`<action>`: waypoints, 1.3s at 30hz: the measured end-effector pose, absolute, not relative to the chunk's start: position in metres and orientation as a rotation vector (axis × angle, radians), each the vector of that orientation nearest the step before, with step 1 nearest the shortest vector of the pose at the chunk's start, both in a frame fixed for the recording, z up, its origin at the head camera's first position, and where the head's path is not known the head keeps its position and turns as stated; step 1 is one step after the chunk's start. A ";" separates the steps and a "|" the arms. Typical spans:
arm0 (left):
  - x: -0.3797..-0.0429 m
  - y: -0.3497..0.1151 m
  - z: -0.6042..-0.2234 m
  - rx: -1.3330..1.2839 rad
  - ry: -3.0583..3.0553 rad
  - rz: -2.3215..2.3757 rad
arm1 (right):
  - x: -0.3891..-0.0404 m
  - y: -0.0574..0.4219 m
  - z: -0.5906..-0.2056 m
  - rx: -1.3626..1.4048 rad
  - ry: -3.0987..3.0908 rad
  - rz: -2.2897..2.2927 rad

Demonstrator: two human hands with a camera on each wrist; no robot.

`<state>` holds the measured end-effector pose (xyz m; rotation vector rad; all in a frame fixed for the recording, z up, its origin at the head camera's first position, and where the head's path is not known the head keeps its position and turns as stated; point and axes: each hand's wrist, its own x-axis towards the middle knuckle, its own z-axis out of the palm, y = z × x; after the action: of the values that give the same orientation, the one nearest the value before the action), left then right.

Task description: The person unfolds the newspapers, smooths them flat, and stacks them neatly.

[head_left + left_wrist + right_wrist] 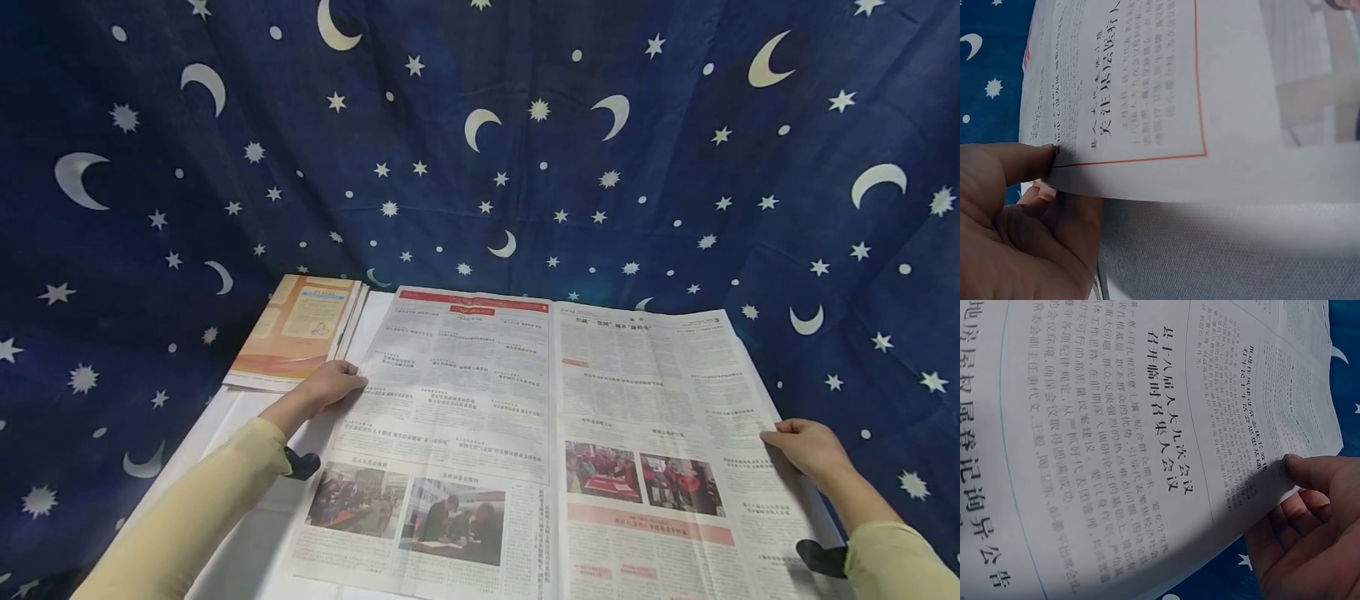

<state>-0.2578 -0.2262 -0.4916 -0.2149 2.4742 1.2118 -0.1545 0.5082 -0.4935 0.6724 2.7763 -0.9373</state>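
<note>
A newspaper [487, 417] lies spread wide across the table, its two printed pages joined at a middle fold. My left hand [330, 385] pinches its left edge; in the left wrist view the thumb [1029, 164] lies on top of the sheet and the fingers are beneath. At the opposite side my right hand [813, 450] pinches the right edge, with the thumb [1310, 472] over the paper and curled fingers under it. The right wrist view shows the newspaper [1116, 456] bowing up near that hand. Photos fill the lower part of both pages.
At the back left sits a stack of orange-covered booklets [296, 325], close beyond my left hand. The white table [247, 500] shows along the left side. Behind everything hangs a dark blue cloth [480, 167] with moons and stars, which also runs down the right side.
</note>
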 end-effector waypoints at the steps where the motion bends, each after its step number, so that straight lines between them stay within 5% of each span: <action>1: -0.257 -0.226 -0.491 -0.205 2.484 1.198 | -0.155 0.508 -0.494 0.679 2.775 -0.933; 39: -0.259 -0.217 -0.495 -0.064 2.738 0.797 | -0.149 0.503 -0.489 0.731 2.795 -0.700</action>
<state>-0.2588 -0.2166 -0.4953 -0.0640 2.7375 0.7974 -0.1491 0.5028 -0.4888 0.7311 2.7953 -0.7004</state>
